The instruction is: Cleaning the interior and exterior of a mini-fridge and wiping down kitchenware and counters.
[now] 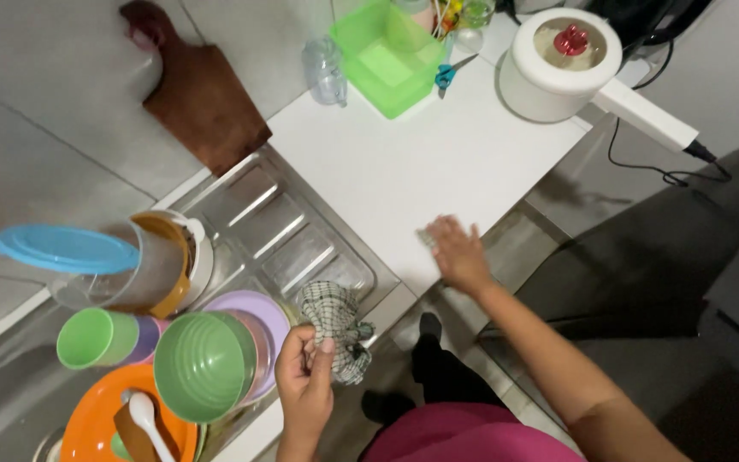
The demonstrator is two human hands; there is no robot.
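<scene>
Two hands are busy: left hand point(305, 372) pinches a checked cloth point(335, 329) at six o'clock by the sink point(292, 235); right hand point(458, 254), fingers spread, presses the white tabletop point(404, 162). Wiping looks barely begun, I'd say.

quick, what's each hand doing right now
left hand: closed on a checked cloth by the drainboard
right hand: open, flat on the white counter, holding nothing
</scene>
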